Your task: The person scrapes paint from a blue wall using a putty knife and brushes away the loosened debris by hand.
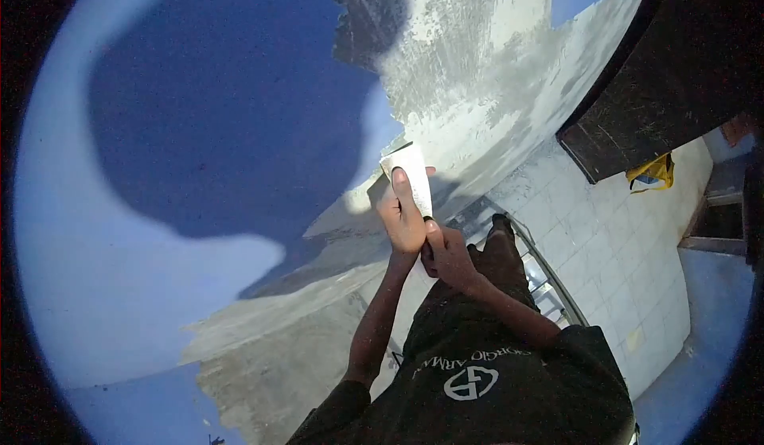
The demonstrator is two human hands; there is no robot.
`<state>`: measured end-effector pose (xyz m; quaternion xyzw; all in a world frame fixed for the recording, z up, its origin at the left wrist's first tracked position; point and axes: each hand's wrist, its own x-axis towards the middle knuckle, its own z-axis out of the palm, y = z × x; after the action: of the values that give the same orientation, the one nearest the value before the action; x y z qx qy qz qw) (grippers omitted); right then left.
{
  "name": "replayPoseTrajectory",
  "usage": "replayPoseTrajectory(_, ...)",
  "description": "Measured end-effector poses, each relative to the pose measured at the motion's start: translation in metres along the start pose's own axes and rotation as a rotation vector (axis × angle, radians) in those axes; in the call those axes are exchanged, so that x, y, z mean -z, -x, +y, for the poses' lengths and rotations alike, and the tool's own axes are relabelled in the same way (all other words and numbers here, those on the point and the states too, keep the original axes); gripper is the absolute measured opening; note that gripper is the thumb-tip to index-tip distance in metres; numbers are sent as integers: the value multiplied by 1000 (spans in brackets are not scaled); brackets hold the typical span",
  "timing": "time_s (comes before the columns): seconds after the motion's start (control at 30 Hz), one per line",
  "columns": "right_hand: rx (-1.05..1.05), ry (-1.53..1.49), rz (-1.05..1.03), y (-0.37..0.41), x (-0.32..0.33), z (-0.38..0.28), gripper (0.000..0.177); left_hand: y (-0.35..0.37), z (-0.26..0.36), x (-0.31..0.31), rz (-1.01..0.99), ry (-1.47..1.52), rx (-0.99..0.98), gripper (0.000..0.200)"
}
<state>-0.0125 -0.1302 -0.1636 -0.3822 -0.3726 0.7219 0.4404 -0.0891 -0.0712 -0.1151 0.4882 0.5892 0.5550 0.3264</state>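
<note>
A flat white scraper [414, 176], broad at its far end and narrower toward me, is held up in front of the wall. My left hand [406, 218] is closed around its blade, thumb lying along the face and fingers mostly behind it. At the narrow end, my right hand [452, 260] is closed where the handle would be; the handle itself is hidden in the fist. The scraper's far edge overlaps the ragged border between blue paint [239, 111] and the bare, whitish-grey plaster [458, 71].
A metal ladder-like frame [549, 278] stands below by my legs, over a pale tiled floor [613, 262]. To the right are a dark panel [652, 103] and a yellow bag [654, 174] on the floor. My shadow falls across the wall.
</note>
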Motion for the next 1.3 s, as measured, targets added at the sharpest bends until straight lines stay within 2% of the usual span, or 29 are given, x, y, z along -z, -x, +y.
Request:
replayPoseTrajectory(0.17, 87, 86, -4, -14, 13, 23, 49, -3, -7, 1, -26, -34, -47, 58)
replayPoseTrajectory(0.27, 176, 64, 33, -7, -2, -7, 49, -2, 11, 0, -11, -49, 14, 61)
replayPoseTrajectory(0.33, 145, 37, 28, -11, 9, 0, 48, -4, 7, 1, -47, -69, 0, 62)
replayPoseTrajectory(0.4, 17, 153, 54, -12, 21, 6, 46, 2, -12, -5, -20, -59, 10, 63)
replayPoseTrajectory(0.47, 77, 233, 97, -19, 21, 11, 46, 1, -21, -10, 24, -34, -124, 56)
replayPoseTrajectory(0.53, 432, 316, 130, -19, 10, 8, 48, -4, -4, -8, 68, 16, -100, 56)
replayPoseTrajectory(0.57, 267, 267, 77, -15, 10, 7, 48, -4, 7, -3, 32, -10, -58, 56)
replayPoseTrajectory(0.6, 262, 276, 71, -13, 13, 9, 48, -6, 14, -3, 6, -26, -30, 56)
replayPoseTrajectory(0.7, -30, 54, 67, -13, 16, 11, 47, 1, -10, -5, 0, -48, -42, 58)
replayPoseTrajectory(0.73, -12, 55, 65, -14, 14, 10, 47, -1, -15, -7, 2, -73, -71, 58)
replayPoseTrajectory(0.8, 130, 91, 92, -13, 8, 12, 47, -7, -10, -9, 8, -77, -108, 58)
replayPoseTrajectory(0.83, 808, 500, 208, -25, 1, 12, 49, -12, 3, -8, -17, -84, -64, 57)
replayPoseTrajectory(0.87, 790, 499, 210, -21, 2, 23, 49, -12, 16, -5, -38, -92, -14, 56)
replayPoseTrajectory(0.93, 555, 329, 40, -25, 2, 21, 50, -10, 21, -2, -55, -64, 40, 60)
replayPoseTrajectory(0.97, 38, -1, 63, -14, 1, 19, 51, -9, 3, -2, -31, -97, -13, 60)
replayPoseTrajectory(1.07, 41, -75, 93, -6, -3, 32, 47, -9, -11, -2, -2, -181, -155, 58)
replayPoseTrajectory(1.1, 122, -3, 121, -5, -13, 18, 54, -12, 6, 0, -27, -186, -99, 58)
replayPoseTrajectory(1.13, 115, -8, 128, -4, -24, 10, 54, -11, 24, 6, -54, -195, -30, 58)
replayPoseTrajectory(1.17, 96, -151, 75, -1, -34, 3, 53, -14, 43, 10, -137, -200, 84, 58)
replayPoseTrajectory(1.2, 80, -291, 15, 1, -39, 1, 51, -9, 39, 13, -128, -202, 95, 58)
replayPoseTrajectory(1.23, 182, -165, 28, -1, -39, 6, 49, -9, 33, 14, -98, -219, 40, 58)
replayPoseTrajectory(1.27, 187, -168, 18, -2, -36, 16, 49, -9, 25, 16, -72, -242, -15, 58)
replayPoseTrajectory(1.3, 81, -215, 34, 3, -33, 23, 48, -5, 19, 16, -63, -229, -21, 55)
